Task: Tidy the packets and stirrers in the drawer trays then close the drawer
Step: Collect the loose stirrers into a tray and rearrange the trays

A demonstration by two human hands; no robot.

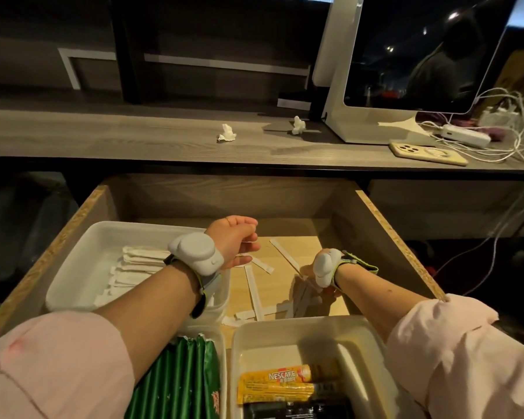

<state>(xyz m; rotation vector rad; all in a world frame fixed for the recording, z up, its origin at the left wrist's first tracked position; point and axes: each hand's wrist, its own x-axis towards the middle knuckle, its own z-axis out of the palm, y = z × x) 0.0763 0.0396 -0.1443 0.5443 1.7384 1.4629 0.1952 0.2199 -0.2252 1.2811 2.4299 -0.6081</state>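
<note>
The wooden drawer (384,219) stands pulled out below the counter. My left hand (235,240) hovers over the bare drawer floor beside the far left white tray (73,264), which holds several paper-wrapped stirrers (133,264); its fingers curl and seem to pinch a thin stirrer. My right hand (310,275) reaches down and grips a bundle of wrapped stirrers (300,297) on the drawer floor; its fingers are mostly hidden. More loose stirrers (254,285) lie scattered between the hands. The near left tray holds green packets (179,382). The near right tray (285,334) holds yellow Nescafe sticks (273,379) and dark packets.
On the wooden counter (103,137) above the drawer lie two crumpled tissues (226,134), a phone (427,152), a white adapter with tangled cables (466,137), and a white-framed screen (406,55). One cable hangs down to the right of the drawer.
</note>
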